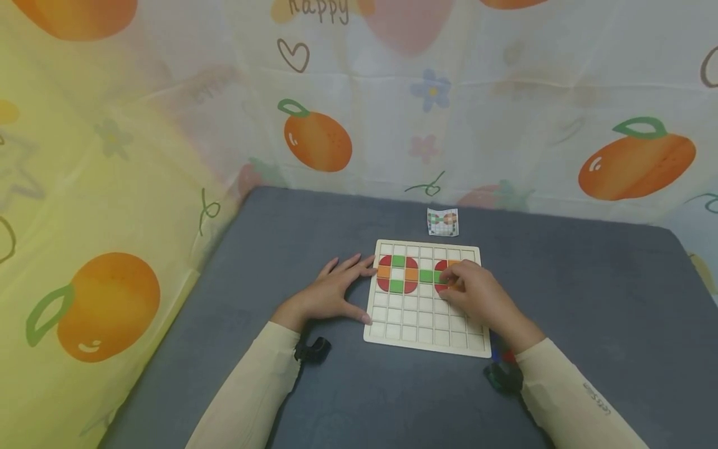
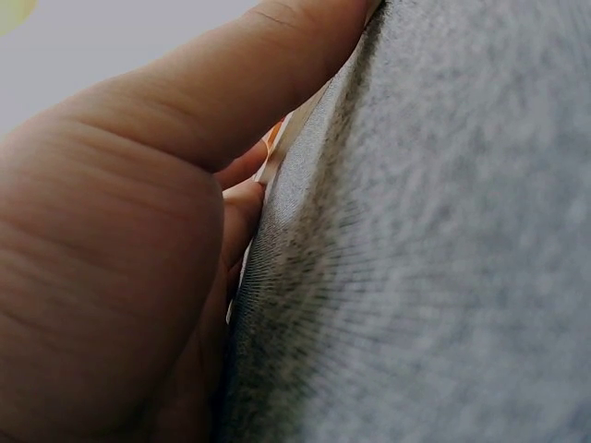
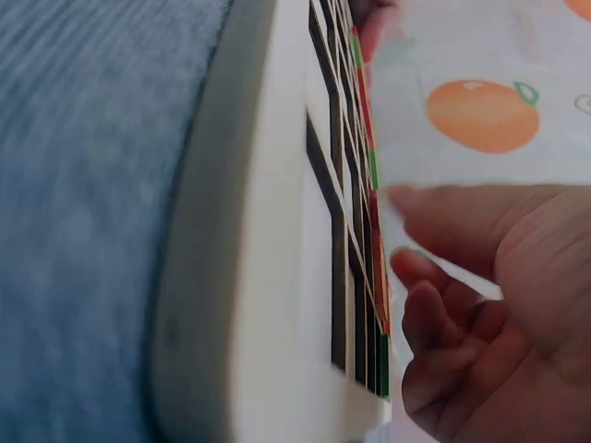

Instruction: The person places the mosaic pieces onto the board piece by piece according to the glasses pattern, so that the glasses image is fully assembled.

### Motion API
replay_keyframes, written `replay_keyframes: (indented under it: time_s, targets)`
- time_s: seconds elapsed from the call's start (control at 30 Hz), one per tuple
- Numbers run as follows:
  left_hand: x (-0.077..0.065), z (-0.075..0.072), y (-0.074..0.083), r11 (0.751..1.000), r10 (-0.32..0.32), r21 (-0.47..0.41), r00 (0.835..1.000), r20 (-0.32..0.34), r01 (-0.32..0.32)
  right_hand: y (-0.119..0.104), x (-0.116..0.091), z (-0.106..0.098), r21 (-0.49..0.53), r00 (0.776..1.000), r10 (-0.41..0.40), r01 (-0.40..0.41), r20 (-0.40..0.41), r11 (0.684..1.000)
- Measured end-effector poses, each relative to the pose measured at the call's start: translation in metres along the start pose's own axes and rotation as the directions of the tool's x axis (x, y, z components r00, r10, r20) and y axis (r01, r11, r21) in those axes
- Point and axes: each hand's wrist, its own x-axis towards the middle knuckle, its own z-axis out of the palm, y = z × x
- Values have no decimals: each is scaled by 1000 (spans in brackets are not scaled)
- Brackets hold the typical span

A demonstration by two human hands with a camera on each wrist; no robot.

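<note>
A pale wooden grid board (image 1: 426,319) lies on the table. Red, orange and green tiles form a rounded ring in its upper left, around a bare square. Two green tiles (image 1: 426,275) lead right to a second group with red quarter-round tiles, partly covered by my right hand (image 1: 475,288). That hand's thumb and bent fingers come down at this group; in the right wrist view the thumb and forefinger stand apart with no piece showing between them. My left hand (image 1: 332,292) spreads its fingers along the board's left edge, thumb near the lower corner, fingertips right at the rim.
Behind the board lies a small printed pattern card (image 1: 442,222). Small blue and red pieces (image 1: 508,357) show beside the right wrist, partly hidden by the arm and its black wrist camera (image 1: 503,378). A fruit-print curtain (image 1: 370,125) hangs behind the grey table (image 1: 336,393).
</note>
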Motion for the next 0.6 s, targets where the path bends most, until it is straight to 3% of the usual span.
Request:
replay_keyframes:
  time_s: [0.17, 0.37, 0.6]
  targets:
    - [1, 1, 0, 1000, 4, 0, 1000, 5, -4, 6, -7, -11, 117, 999, 28, -25, -24, 993]
    - [0, 1, -1, 1000, 16, 1, 1000, -1, -16, 11, -23, -32, 340, 997, 79, -68, -20, 938]
    - [0, -1, 2, 1000, 5, 1, 1000, 9, -5, 24, -45, -45, 453, 997, -15, 48, -76, 890]
